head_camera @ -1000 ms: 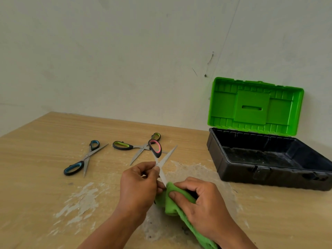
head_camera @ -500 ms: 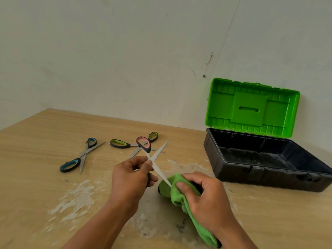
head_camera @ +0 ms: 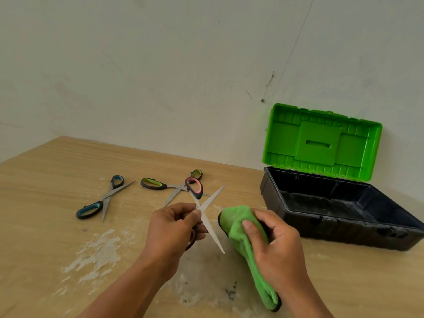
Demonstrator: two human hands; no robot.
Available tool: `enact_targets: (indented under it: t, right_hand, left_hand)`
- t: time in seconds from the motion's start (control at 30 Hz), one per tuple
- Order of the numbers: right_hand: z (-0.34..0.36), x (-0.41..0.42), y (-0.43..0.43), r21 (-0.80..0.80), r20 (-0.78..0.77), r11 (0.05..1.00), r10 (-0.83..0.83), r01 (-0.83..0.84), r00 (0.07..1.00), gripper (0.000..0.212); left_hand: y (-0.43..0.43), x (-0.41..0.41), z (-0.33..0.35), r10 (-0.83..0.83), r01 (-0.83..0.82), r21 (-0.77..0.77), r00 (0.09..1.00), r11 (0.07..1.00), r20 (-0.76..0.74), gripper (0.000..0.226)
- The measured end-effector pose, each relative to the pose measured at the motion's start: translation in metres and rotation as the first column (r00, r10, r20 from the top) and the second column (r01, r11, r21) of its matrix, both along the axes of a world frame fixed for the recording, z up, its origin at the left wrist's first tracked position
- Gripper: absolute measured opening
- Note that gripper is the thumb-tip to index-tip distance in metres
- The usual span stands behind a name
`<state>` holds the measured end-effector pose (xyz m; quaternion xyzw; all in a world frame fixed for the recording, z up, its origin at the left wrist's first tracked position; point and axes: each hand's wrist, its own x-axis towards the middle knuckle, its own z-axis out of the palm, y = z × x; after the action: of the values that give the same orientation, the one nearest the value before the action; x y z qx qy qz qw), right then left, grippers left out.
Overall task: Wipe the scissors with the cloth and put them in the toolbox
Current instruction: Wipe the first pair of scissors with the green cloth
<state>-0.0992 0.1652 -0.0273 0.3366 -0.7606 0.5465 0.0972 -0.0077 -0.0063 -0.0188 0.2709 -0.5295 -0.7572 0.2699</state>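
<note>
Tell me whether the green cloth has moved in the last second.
Yes. The green cloth has slid right, closer to the black toolbox, and come off the blade of the pink-handled scissors it was wiping.

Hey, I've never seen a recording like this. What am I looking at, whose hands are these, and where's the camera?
There is no machine here. These are a person's two bare hands, filmed by a wide-angle camera worn on their head, looking forward and down. Every picture comes from that one view.

The left hand pinches the pink-handled scissors near the pivot, with the blades spread open. The right hand grips a green cloth, close beside the lower blade.

On the wooden table lie blue-handled scissors and green-handled scissors, both open. To the right stands a black toolbox with its green lid raised.
</note>
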Motion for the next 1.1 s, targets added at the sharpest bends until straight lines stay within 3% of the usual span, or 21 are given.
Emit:
enact_targets:
  t: [0.1, 0.23, 0.43, 0.6, 0.83, 1.1]
  right_hand:
    - [-0.009, 0.013, -0.011, 0.126, -0.078, 0.980, 0.166, -0.155, 0.983, 0.020]
    - [-0.014, 0.012, -0.012, 0.236, -0.052, 0.932, 0.296, -0.276, 0.954, 0.020]
    - [-0.016, 0.012, -0.015, 0.122, -0.103, 0.969, 0.226, -0.213, 0.969, 0.022]
    - [-0.011, 0.010, -0.004, 0.205, -0.067, 0.922, 0.348, -0.329, 0.935, 0.014]
    - [-0.010, -0.006, -0.001, -0.002, -0.243, 0.997, -0.073, 0.074, 0.967, 0.016]
    - [-0.018, 0.015, -0.019, 0.026, -0.288, 1.000, 0.021, -0.014, 0.957, 0.027]
  left_hand:
    - [0.009, 0.000, -0.003, -0.057, 0.059, -0.066, 0.998, 0.996, 0.033, 0.008]
    - [0.009, 0.002, -0.005, -0.036, 0.044, -0.127, 0.998, 0.991, 0.059, 0.008]
    - [0.016, 0.002, -0.002, -0.062, 0.071, -0.157, 0.996, 0.985, 0.063, 0.008]
    - [0.014, 0.004, -0.003, -0.042, 0.050, -0.153, 0.997, 0.987, 0.059, 0.008]
    - [0.016, 0.002, -0.003, -0.086, 0.097, -0.162, 0.994, 0.982, 0.073, 0.013]
    - [0.032, 0.005, -0.003, -0.138, 0.149, -0.219, 0.988, 0.964, 0.067, 0.009]
